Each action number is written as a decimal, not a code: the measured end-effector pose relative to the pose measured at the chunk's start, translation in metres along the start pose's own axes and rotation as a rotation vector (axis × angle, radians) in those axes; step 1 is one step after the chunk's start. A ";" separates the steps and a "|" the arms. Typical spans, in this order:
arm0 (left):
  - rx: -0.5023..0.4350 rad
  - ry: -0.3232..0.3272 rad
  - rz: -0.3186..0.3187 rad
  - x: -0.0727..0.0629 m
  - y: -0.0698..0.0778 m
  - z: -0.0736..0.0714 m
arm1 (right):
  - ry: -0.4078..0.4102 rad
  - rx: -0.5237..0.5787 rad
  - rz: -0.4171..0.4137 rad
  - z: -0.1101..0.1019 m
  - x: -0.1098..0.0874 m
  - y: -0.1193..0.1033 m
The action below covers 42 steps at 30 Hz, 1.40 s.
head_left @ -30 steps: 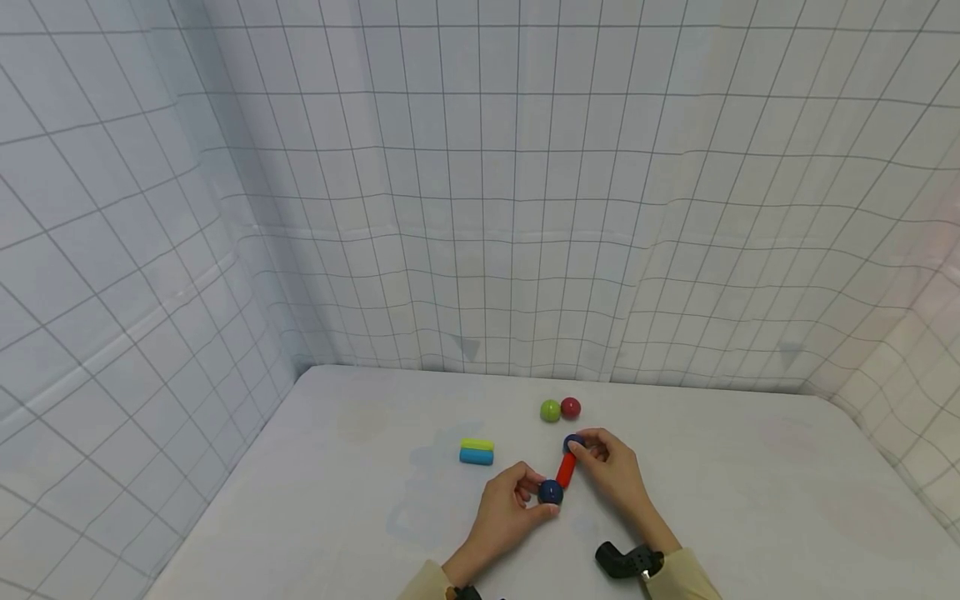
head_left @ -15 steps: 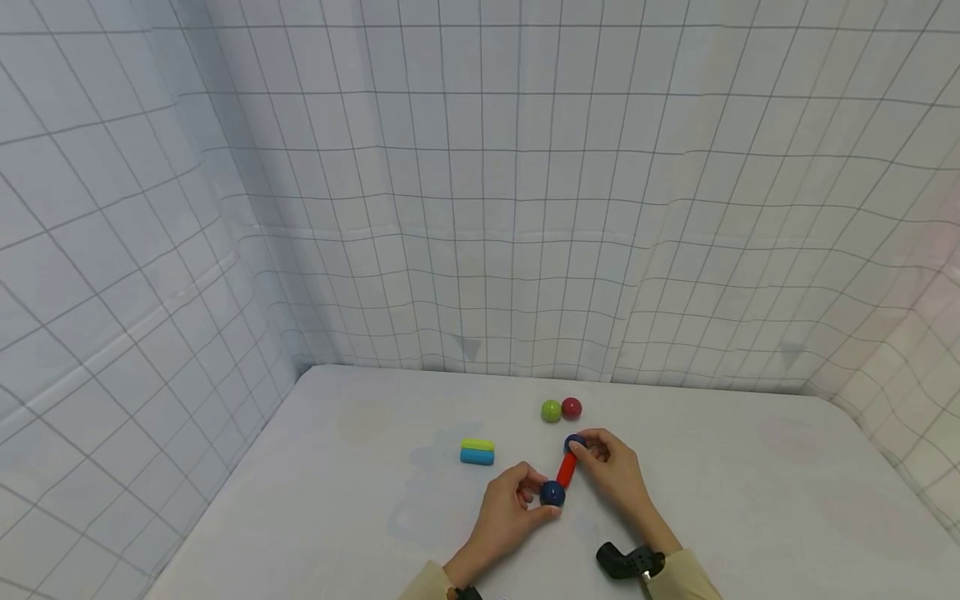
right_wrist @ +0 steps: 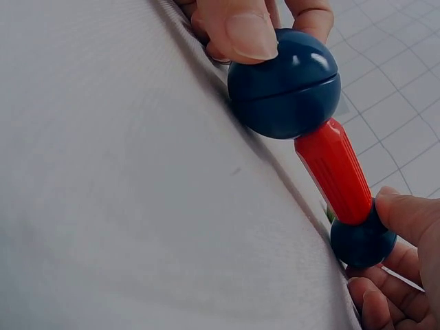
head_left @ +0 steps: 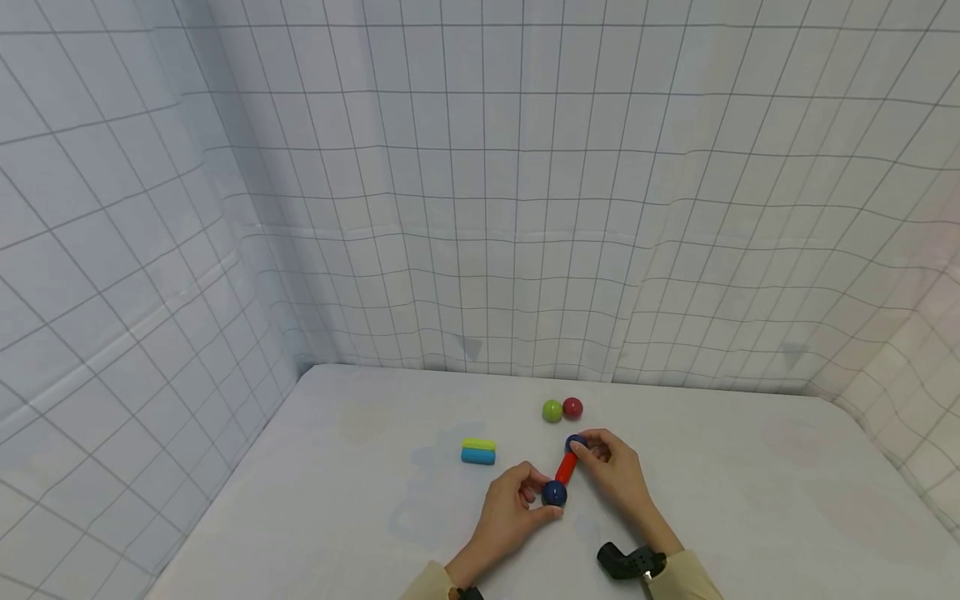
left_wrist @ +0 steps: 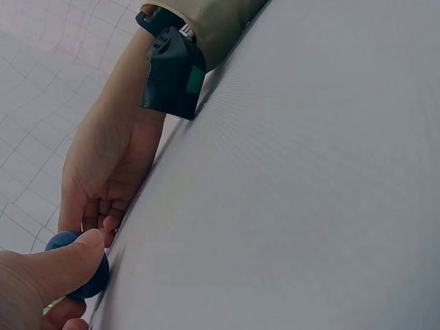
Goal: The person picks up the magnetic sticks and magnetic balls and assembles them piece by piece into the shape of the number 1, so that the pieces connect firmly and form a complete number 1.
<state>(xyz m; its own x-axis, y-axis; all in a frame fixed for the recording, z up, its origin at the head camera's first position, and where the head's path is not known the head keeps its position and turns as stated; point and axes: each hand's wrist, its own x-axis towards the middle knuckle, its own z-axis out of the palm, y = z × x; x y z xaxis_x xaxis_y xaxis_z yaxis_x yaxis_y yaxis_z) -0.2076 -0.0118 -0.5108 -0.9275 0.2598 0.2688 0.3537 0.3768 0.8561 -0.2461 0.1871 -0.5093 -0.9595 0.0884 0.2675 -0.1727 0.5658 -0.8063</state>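
Well in from the bench (head_left: 315, 500)'s far edge, the left hand (head_left: 510, 512) is pinching the near blue ball (head_left: 554, 494) and the right hand (head_left: 617, 473) the far blue ball (head_left: 572, 438). A red rod (head_left: 567, 468) is bridging them, how deeply being hard to tell. Nearer that edge, a green ball (head_left: 552, 411) and a red ball (head_left: 573, 407) are touching; leftward, a yellow rod (head_left: 479, 444) and a blue rod (head_left: 478, 457) are lying together.
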 end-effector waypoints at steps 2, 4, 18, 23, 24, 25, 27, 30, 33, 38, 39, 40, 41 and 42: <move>0.000 0.000 0.002 0.000 0.000 0.000 | -0.001 0.002 -0.002 0.000 0.000 0.000; 0.000 0.000 0.001 0.000 0.000 0.000 | -0.005 0.004 0.001 0.000 0.000 0.000; 0.014 0.001 -0.014 0.001 0.002 0.001 | -0.013 0.009 0.009 0.000 0.001 -0.003; 0.034 0.005 -0.009 0.000 0.002 0.001 | -0.007 0.002 0.012 0.001 0.001 -0.002; 0.036 0.006 -0.009 0.000 0.002 0.001 | -0.003 0.004 0.009 0.001 0.001 -0.002; 0.040 0.006 -0.011 0.000 0.002 0.001 | 0.003 0.002 0.001 0.001 0.001 -0.002; 0.042 0.007 -0.011 0.000 0.003 0.001 | 0.013 0.001 -0.014 0.001 0.000 -0.002; 0.042 0.005 -0.016 0.000 0.004 0.002 | 0.020 0.003 -0.025 0.002 0.000 -0.001; 0.048 0.004 -0.017 0.000 0.005 0.003 | 0.009 0.006 0.001 0.001 0.000 -0.001; 0.061 0.006 -0.028 0.001 0.004 0.005 | -0.011 0.005 0.029 0.001 0.000 0.000; 0.062 0.006 -0.031 0.001 0.004 0.005 | -0.009 0.002 0.025 0.001 0.000 0.001; 0.063 0.006 -0.034 0.001 0.004 0.006 | -0.007 0.002 0.021 0.001 0.000 0.001; 0.062 0.003 -0.043 0.001 0.004 0.006 | -0.003 0.000 0.014 0.001 0.000 0.002; 0.062 0.002 -0.048 0.001 0.004 0.007 | 0.000 -0.001 0.010 0.001 -0.001 0.002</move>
<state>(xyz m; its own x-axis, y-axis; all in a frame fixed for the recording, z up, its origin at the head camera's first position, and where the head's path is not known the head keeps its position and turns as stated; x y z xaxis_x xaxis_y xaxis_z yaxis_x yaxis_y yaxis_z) -0.2065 -0.0041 -0.5099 -0.9438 0.2386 0.2288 0.3154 0.4432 0.8391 -0.2461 0.1870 -0.5117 -0.9612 0.0944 0.2593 -0.1625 0.5658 -0.8084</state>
